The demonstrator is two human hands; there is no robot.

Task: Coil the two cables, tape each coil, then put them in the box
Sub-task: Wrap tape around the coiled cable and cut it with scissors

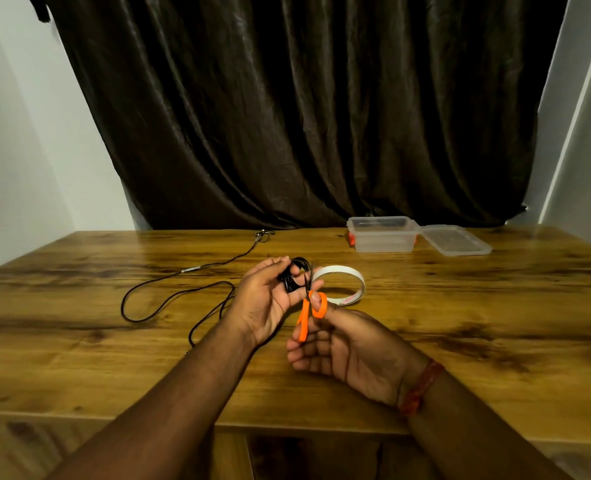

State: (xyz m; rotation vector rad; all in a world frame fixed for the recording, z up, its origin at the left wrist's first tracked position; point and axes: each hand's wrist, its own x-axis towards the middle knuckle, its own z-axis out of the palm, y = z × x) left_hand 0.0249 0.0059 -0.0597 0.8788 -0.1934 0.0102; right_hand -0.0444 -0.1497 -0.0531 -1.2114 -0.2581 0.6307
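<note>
My left hand (pixel 264 299) grips the coiled black cable (pixel 294 278) above the desk (pixel 460 306); my right hand (pixel 342 351) holds orange-handled scissors (pixel 308 308). I'd snip the tape close, clear of cable.

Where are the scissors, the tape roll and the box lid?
orange scissors (pixel 303 323), head view, on the handle.
tape roll (pixel 354 277), head view, on its far rim.
clear box lid (pixel 455 240), head view, on its flat middle.

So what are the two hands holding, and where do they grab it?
The left hand grips the coiled black cable around its bundled loops. The right hand holds the orange scissors by the handles, thumb through one ring.
</note>
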